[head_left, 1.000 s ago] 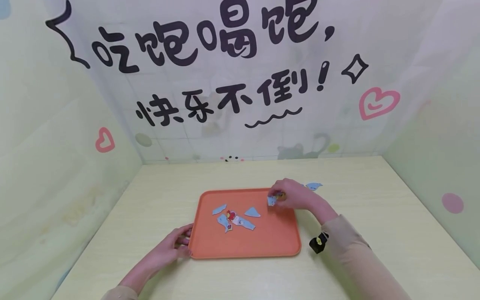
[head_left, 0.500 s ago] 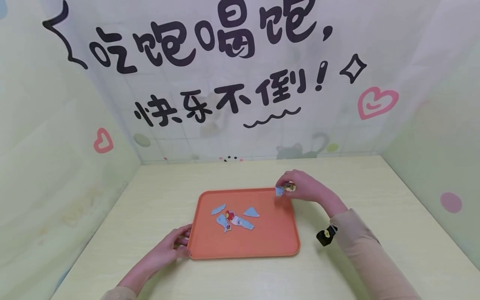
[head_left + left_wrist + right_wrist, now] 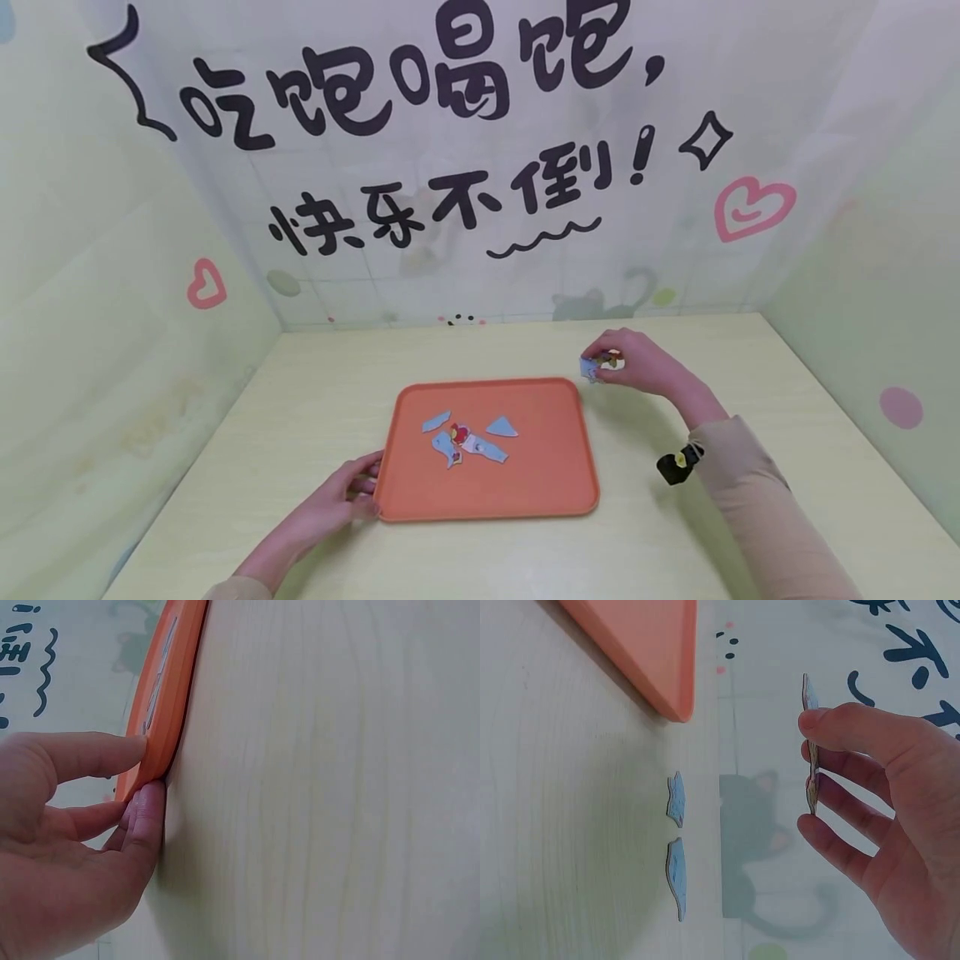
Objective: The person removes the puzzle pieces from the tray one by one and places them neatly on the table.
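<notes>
Printed cut-out pc (image 3: 811, 796), lt blue at one end, multicoloured nr the other, is up off the counter (image 3: 525, 558), just past the tray's far R corner. Thin, edge-on from R wrist; can't tell if one pc or more. R hand (image 3: 637, 362) pinches it, thumb vs. fingers, narrow grip. Two blue pcs, a shorter one (image 3: 676, 801) and a longer one (image 3: 676, 879), lie apart on the counter by that corner.

Orange tray (image 3: 487, 492): L hand (image 3: 337, 496) holds its L edge nr the front, thumb on rim, fingers agst outer side. In tray: triangular blue pc (image 3: 502, 427), R of ctr; blue strip (image 3: 437, 422), upper L; between them a cluster incl. red-figure pc (image 3: 460, 434), exact no. unclear.

Beige R sleeve (image 3: 750, 479), black item w/ yellow patch (image 3: 677, 465) beside cuff. Back wall: black Chinese lettering (image 3: 465, 200), pink heart (image 3: 753, 208) to R.
</notes>
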Demonstrator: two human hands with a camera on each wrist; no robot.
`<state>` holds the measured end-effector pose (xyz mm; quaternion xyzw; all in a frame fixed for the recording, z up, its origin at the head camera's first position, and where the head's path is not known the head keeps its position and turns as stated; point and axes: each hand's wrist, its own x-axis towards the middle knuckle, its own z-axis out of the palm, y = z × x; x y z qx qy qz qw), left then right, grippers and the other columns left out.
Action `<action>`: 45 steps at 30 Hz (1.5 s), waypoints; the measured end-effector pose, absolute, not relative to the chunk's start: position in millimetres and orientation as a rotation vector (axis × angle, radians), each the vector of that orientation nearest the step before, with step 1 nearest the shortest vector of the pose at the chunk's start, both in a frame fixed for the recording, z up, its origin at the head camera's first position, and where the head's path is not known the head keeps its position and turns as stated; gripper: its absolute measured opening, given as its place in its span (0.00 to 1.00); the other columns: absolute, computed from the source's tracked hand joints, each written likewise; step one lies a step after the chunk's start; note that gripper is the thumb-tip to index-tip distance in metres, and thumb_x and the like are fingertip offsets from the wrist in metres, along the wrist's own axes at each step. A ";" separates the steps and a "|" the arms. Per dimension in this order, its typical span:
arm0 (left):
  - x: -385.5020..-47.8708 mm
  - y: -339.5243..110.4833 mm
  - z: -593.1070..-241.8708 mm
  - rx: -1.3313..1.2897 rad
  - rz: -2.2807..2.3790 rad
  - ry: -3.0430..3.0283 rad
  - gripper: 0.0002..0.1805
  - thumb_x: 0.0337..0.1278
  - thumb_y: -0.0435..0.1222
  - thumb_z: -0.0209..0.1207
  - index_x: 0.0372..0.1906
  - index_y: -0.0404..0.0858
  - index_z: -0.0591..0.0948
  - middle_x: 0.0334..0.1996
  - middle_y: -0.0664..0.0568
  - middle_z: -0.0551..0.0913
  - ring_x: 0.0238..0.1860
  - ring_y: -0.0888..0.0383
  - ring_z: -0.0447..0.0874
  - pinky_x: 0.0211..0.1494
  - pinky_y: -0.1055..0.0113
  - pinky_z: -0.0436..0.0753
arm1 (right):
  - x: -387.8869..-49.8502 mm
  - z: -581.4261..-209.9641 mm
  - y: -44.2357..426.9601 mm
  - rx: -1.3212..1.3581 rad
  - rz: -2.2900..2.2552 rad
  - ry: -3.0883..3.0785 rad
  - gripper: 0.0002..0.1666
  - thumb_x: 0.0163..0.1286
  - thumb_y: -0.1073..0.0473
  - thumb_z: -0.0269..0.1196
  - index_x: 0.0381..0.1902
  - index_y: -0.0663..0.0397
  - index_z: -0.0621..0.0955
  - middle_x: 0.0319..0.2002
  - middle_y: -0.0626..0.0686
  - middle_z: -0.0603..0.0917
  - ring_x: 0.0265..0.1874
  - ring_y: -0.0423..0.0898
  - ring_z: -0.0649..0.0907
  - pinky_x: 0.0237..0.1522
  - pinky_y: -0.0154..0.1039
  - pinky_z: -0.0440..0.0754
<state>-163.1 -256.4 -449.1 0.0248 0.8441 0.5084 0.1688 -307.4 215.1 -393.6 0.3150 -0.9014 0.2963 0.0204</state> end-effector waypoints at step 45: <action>-165.8 -260.3 -450.1 0.124 1.439 2.367 0.47 0.49 0.25 0.64 0.75 0.30 0.57 0.64 0.35 0.67 0.54 0.49 0.73 0.46 0.67 0.75 | -325.6 -435.3 316.7 0.656 0.841 -2.769 0.15 0.63 0.66 0.67 0.48 0.63 0.85 0.45 0.62 0.86 0.43 0.55 0.84 0.50 0.54 0.82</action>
